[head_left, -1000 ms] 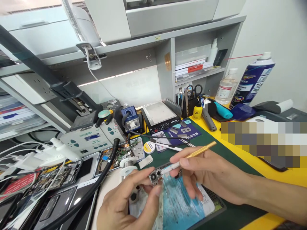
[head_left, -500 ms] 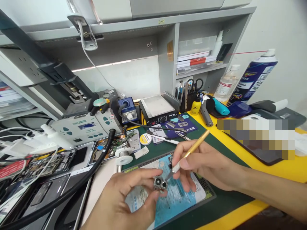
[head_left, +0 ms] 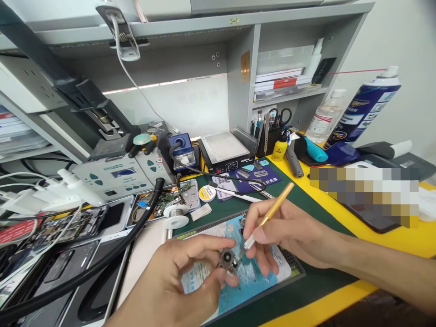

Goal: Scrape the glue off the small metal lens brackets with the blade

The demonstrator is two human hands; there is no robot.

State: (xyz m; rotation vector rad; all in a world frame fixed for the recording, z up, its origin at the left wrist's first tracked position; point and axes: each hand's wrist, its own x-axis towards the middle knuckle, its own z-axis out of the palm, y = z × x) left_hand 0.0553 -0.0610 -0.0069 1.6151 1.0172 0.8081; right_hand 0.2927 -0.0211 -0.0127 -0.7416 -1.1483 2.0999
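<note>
Between the thumb and fingers of my left hand (head_left: 184, 277) is a small metal-framed camera module (head_left: 226, 260) with dark round lenses. My right hand (head_left: 275, 231) grips a craft knife (head_left: 274, 209) like a pen; it has a gold handle and a silver collar. The knife's blade reaches down to the right side of the module, at or very near its smaller lens; whether it touches I cannot tell. Both hands are above a blue and white work pad (head_left: 252, 290) lying on a green mat (head_left: 327, 281).
A solder wire spool (head_left: 175, 217) and a tray of circuit boards (head_left: 190, 200) are behind my left hand. A hot plate (head_left: 225, 152) stands at the back. A black hose (head_left: 136, 236) curves across phones at left. A phone (head_left: 374, 218) lies at right.
The camera module has tilted slightly in my left hand, and the knife tip has shifted slightly down along it. The whole view has moved a little.
</note>
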